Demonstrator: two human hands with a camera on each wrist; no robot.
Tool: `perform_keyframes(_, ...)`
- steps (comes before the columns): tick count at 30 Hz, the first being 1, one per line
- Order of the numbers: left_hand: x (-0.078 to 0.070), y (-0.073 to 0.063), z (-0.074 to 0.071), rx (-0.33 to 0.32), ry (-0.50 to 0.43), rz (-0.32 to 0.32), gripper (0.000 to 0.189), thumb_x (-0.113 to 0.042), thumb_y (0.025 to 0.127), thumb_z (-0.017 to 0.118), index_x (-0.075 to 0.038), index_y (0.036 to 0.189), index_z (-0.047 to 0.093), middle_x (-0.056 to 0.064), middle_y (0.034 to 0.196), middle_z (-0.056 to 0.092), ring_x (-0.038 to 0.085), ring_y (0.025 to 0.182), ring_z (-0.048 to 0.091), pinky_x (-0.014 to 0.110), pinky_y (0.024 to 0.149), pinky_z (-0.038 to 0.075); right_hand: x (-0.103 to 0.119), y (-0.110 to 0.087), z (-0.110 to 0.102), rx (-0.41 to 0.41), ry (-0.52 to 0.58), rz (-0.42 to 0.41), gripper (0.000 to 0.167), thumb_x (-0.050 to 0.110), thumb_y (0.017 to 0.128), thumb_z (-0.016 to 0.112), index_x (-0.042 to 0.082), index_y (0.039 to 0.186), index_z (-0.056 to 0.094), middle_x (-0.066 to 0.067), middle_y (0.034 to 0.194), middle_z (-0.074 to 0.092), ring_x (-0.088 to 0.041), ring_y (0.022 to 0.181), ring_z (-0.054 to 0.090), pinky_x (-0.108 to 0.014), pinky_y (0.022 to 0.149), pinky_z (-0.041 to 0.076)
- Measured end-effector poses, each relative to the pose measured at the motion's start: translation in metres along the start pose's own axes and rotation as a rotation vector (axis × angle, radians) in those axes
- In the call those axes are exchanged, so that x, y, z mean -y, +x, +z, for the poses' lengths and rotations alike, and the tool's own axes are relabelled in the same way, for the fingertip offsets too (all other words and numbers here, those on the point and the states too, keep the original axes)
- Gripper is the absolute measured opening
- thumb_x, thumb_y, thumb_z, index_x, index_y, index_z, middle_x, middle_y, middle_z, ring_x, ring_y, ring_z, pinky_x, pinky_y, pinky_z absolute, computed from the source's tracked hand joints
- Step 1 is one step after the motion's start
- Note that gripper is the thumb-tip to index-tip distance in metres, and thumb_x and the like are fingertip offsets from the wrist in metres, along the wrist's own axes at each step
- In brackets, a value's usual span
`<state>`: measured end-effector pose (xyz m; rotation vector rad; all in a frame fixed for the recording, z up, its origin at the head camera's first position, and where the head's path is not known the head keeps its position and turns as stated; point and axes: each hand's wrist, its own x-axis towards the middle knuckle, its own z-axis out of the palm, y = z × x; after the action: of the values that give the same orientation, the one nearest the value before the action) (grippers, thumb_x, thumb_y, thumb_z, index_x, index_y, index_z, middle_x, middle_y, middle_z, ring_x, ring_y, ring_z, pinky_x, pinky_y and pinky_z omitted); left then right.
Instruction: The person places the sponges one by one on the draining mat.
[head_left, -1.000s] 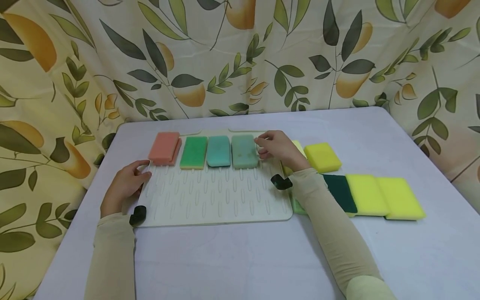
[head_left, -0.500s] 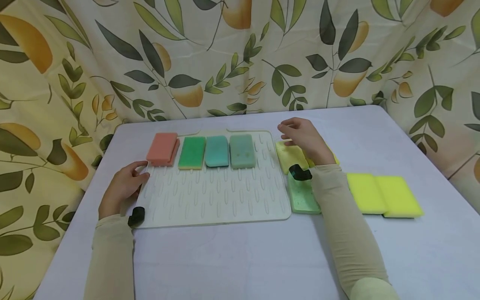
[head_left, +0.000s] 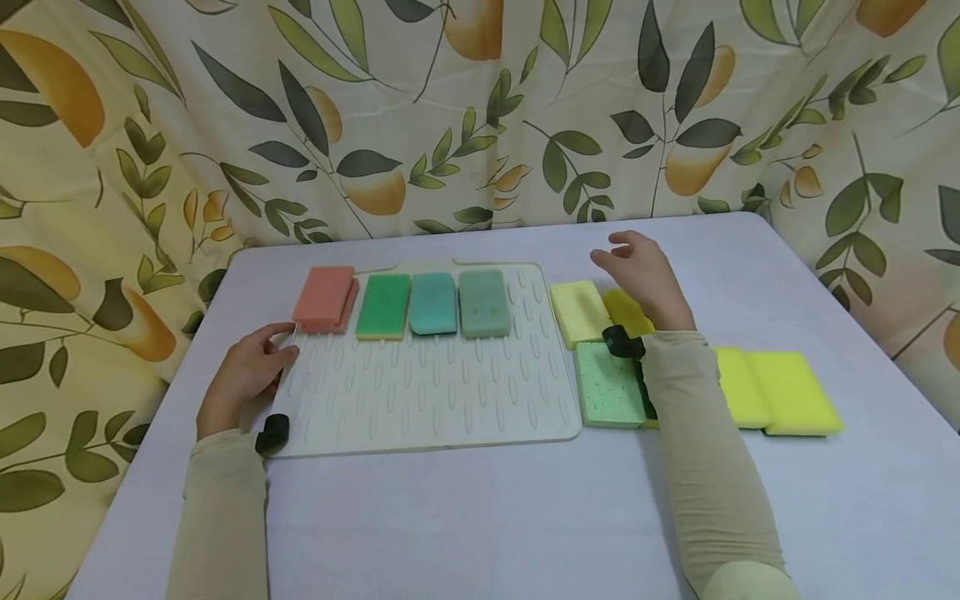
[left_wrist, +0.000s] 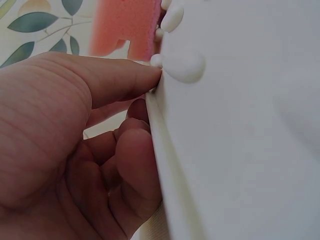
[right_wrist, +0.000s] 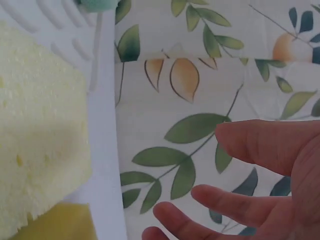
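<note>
A white ridged mat (head_left: 420, 400) lies on the table, with my left hand (head_left: 247, 371) holding its left edge. In the left wrist view, a digit tip presses at the edge (left_wrist: 170, 165) while other fingers curl against its side. Across the mat's far half sit a coral sponge stack (head_left: 325, 298), a green sponge (head_left: 383, 307), a teal sponge (head_left: 432, 303) and a grey-green sponge (head_left: 483, 302). My right hand (head_left: 647, 277) hovers over a yellow sponge (head_left: 628, 313), fingers spread and holding nothing. Beside that one is a pale yellow sponge (head_left: 580, 311).
A mint sponge (head_left: 611, 383) lies at the mat's right edge. Beyond it are two bright yellow sponges (head_left: 793, 392), and my right forearm covers most of a dark green one. A fruit-print cloth (head_left: 480, 117) hangs behind the white tablecloth (head_left: 465, 525).
My right hand has left the grey-green sponge and moved right, off the mat to above the yellow sponges. The left hand stays at the mat's edge.
</note>
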<state>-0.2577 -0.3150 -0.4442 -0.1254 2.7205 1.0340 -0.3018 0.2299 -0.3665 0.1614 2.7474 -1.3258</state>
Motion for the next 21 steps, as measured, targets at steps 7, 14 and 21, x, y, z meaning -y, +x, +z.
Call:
perform_keyframes(7, -0.001, 0.0, 0.0, 0.005, -0.003, 0.005, 0.061, -0.025, 0.11, 0.058, 0.0, 0.163, 0.039, 0.013, 0.09, 0.055, 0.023, 0.063, 0.056, 0.037, 0.059, 0.05, -0.018, 0.002, -0.009, 0.004, 0.017, 0.073, 0.083, 0.04, 0.108, 0.06, 0.002, 0.17, 0.02, -0.033, 0.167, 0.029, -0.052, 0.148, 0.035, -0.066, 0.119, 0.031)
perform_keyframes(14, 0.0, 0.0, 0.0, 0.004, -0.008, 0.019, 0.06, -0.024, 0.11, 0.058, 0.001, 0.162, 0.04, 0.012, 0.089, 0.054, 0.023, 0.062, 0.056, 0.037, 0.058, 0.049, -0.028, 0.002, -0.015, 0.022, 0.048, 0.141, 0.086, 0.041, 0.108, 0.061, 0.001, 0.17, 0.017, -0.032, 0.169, 0.024, -0.051, 0.151, 0.031, -0.065, 0.121, 0.027)
perform_keyframes(21, 0.001, -0.001, 0.0, -0.003, -0.014, 0.036, 0.059, -0.026, 0.111, 0.056, 0.002, 0.161, 0.041, 0.011, 0.088, 0.053, 0.023, 0.062, 0.055, 0.036, 0.058, 0.049, -0.034, 0.002, -0.022, 0.036, 0.017, 0.171, 0.082, 0.038, 0.108, 0.06, 0.0, 0.169, 0.02, -0.032, 0.168, 0.026, -0.05, 0.148, 0.033, -0.065, 0.12, 0.029)
